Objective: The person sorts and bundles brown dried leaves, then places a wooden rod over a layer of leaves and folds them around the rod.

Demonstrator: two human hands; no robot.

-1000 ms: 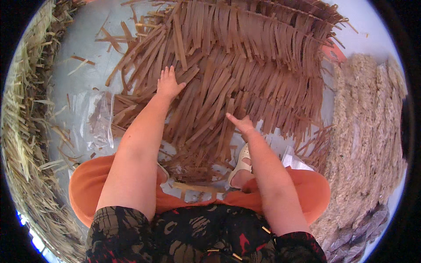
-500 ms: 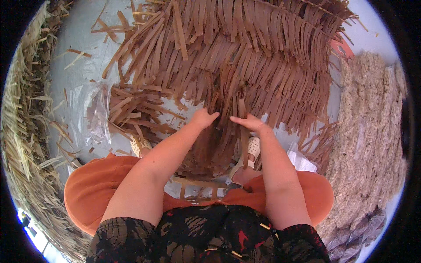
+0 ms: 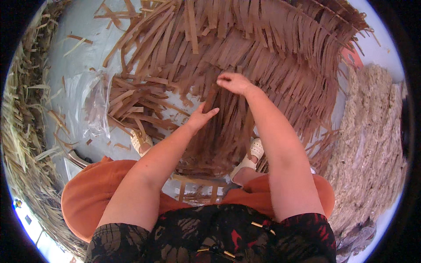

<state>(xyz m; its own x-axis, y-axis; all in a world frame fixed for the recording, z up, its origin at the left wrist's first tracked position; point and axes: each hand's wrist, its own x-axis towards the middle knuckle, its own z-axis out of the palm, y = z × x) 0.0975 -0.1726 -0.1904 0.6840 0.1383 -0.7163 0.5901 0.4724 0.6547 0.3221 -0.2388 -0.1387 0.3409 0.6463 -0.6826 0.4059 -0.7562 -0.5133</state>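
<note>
A thatch panel of flat brown strips (image 3: 272, 79) lies in overlapping rows in front of me, its near strips hanging between my feet. My left hand (image 3: 203, 117) is at the near strips, its thumb stretched out to the right. Its other fingers curl around a few strips and are partly hidden by them. Farther off and slightly to the right, my right hand (image 3: 234, 83) is over the panel with its fingers bent together. What is in its fingertips, if anything, is too small to make out.
A loose pile of brown strips (image 3: 136, 103) lies left, beside a clear plastic bag (image 3: 97, 109). Pale thatch (image 3: 26, 114) lines the left side, and a thick beige fibrous stack (image 3: 364, 153) stands right. Scattered strip pieces lie on the grey floor (image 3: 79, 48). My light shoes (image 3: 255, 149) flank the panel.
My right hand has moved up and away, slightly left, from the near strips to farther over the panel. Its fingers have drawn together. My left hand has hardly moved.
</note>
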